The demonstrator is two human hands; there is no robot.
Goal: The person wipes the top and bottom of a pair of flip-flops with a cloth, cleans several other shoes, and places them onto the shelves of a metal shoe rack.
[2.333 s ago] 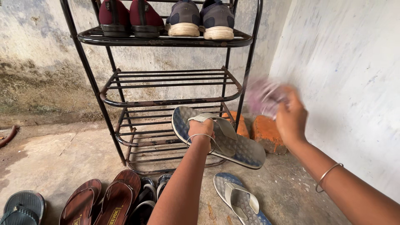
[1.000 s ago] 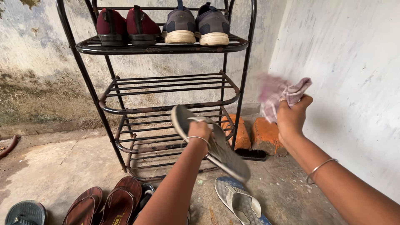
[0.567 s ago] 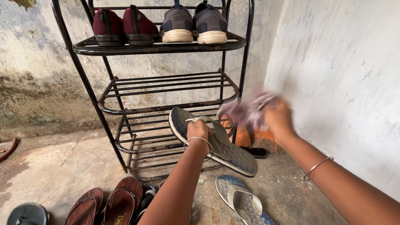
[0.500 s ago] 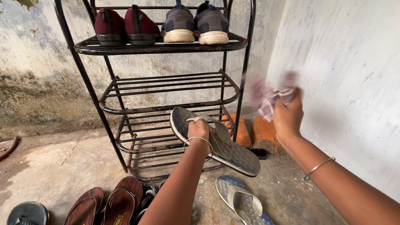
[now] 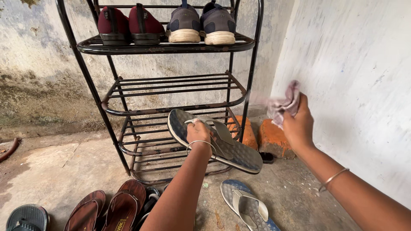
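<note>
Grey and blue, the flip-flop [image 5: 216, 141] hangs in the air in front of the shoe rack [image 5: 171, 94], held by the left hand [image 5: 198, 132], whose fingers are closed around its pale strap; a thin metal bangle sits at that wrist. The sandal lies tilted, its toe toward 10 o'clock and its heel toward 4 o'clock, level with the rack's lowest shelf.

At 3 o'clock from it, well apart, the right hand [image 5: 299, 124] is raised and clenched around a crumpled pinkish cloth [image 5: 284, 102], which sticks out above the fist and is partly blurred. That forearm also wears a bangle.

Straight below the held sandal, at 6 o'clock, its mate [image 5: 246, 207] lies on the concrete floor [image 5: 51, 167], strap up. Between the two hands and farther back, two orange bricks [image 5: 274, 137] stand against the foot of the wall, with a dark brush [image 5: 266, 157] just in front of them.

On the rack's top shelf, at 12 o'clock, sit a pair of maroon shoes [image 5: 128, 25] and a pair of grey sneakers [image 5: 201, 25]; the middle shelf holds nothing. At 8 o'clock, brown sandals [image 5: 107, 209] lie on the floor, with a dark grey slipper [image 5: 28, 218] beyond them at the frame's corner.
</note>
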